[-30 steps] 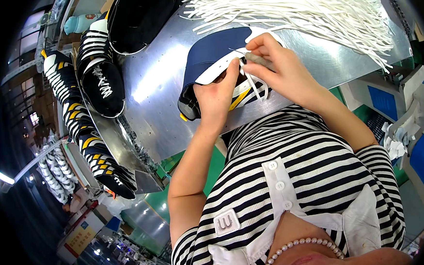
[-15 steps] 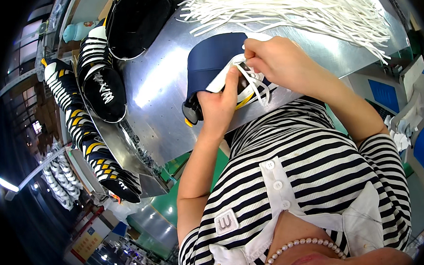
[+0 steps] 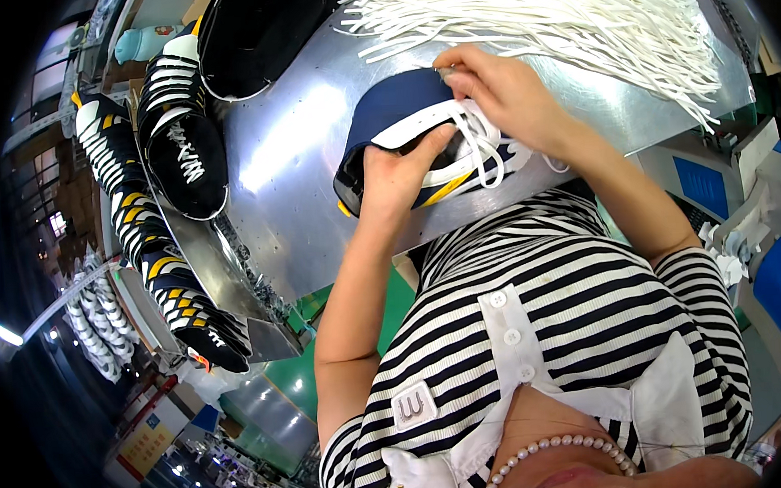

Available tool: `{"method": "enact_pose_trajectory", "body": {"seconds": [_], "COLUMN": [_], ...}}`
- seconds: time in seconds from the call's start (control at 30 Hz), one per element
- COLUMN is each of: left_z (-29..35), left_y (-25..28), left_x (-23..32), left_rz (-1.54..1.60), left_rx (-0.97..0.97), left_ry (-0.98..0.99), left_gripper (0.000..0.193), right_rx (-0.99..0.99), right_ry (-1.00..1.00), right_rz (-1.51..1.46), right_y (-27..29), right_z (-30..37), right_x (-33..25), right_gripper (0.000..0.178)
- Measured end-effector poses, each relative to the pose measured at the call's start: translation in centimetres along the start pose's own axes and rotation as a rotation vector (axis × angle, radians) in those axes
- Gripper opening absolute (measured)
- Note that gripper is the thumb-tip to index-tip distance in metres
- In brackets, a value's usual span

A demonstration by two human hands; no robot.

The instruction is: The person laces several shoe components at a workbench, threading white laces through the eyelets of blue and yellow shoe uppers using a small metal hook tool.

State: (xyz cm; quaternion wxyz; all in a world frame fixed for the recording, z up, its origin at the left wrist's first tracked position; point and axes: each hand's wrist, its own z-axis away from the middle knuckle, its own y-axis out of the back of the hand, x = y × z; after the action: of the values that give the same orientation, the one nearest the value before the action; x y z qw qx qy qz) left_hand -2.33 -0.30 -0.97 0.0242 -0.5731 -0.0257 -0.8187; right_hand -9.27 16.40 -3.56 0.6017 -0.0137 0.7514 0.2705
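Observation:
An unfinished shoe upper (image 3: 391, 105), navy with white and yellow parts, rests near the table's front edge. My left hand (image 3: 395, 174) grips it from the near left, fingers inside the opening and thumb over the white eyelet strip. A white shoelace (image 3: 495, 170) is partly threaded through the strip and hangs in loose loops. My right hand (image 3: 516, 98) is closed at the upper's far edge, thumb and forefinger bent together. What lies between those fingertips is hidden.
A big heap of white laces (image 3: 537, 11) covers the far right of the metal table (image 3: 292, 241). Black shoe uppers (image 3: 187, 162) stand at the left, beside a long nested row of striped uppers (image 3: 129, 206). A light blue bottle-like object (image 3: 141, 44) lies behind them.
My right hand has moved left and away from me, from the eyelet strip to the upper's far edge. The upper has turned slightly, and more of its side and the lace loops show.

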Motion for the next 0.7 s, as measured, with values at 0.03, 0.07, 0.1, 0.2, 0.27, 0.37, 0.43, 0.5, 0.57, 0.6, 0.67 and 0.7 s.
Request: {"method": "enact_pose_trajectory", "body": {"seconds": [0.03,0.07,0.1,0.2,0.27,0.37,0.43,0.5,0.57,0.6,0.67,0.7], "left_z": [-0.3,-0.3,-0.5,-0.6,0.4,5.0,7.2,11.0,11.6,9.7,8.0,6.1], "left_y": [-0.2,-0.3,-0.3,-0.4,2.0,6.6,8.5,10.5,9.3,8.0,2.9,2.1], "left_x": [0.0,-0.2,-0.3,0.9,1.9,4.4,9.6,13.2,12.9,9.3,4.8,2.7], "left_rz": [-0.05,-0.1,-0.103,0.07,0.114,0.643,1.386,1.208,1.113,0.515,-0.251,-0.562], "left_rx": [0.043,0.088,0.083,0.055,-0.181,-0.203,-0.299,-0.258,-0.315,-0.046,0.143,0.01], "left_ry": [-0.034,-0.052,-0.043,0.112,0.287,0.162,-0.104,-0.562,-0.63,-0.637,-0.474,-0.549], "left_gripper": [0.027,0.026,0.025,0.021,0.019,0.034,0.027,0.03,0.023,0.017,0.017,0.014], "right_rx": [0.023,0.038,0.055,0.088,0.113,0.117,0.142,0.154,0.177,0.203,0.203,0.205], "right_ry": [0.043,0.073,0.094,0.081,0.061,-0.059,-0.071,-0.055,-0.077,-0.096,-0.098,-0.155], "right_rz": [0.042,0.078,0.139,0.271,0.343,0.364,0.376,0.388,0.387,0.364,0.281,0.036], "right_y": [-0.2,-0.8,-1.2,-1.6,-2.0,-1.7,-1.9,-2.2,-2.5,-2.1,-2.2,-1.4], "right_z": [0.0,0.4,0.2,0.0,-0.2,-0.5,-0.5,-0.7,-0.8,-0.9,-1.1,-1.0], "right_x": [-0.1,-0.1,0.2,0.4,0.7,0.7,1.1,0.3,0.3,1.3,2.0,1.2], "right_gripper": [0.018,0.018,0.018,0.021,0.023,0.025,0.025,0.025,0.026,0.026,0.027,0.028]}}
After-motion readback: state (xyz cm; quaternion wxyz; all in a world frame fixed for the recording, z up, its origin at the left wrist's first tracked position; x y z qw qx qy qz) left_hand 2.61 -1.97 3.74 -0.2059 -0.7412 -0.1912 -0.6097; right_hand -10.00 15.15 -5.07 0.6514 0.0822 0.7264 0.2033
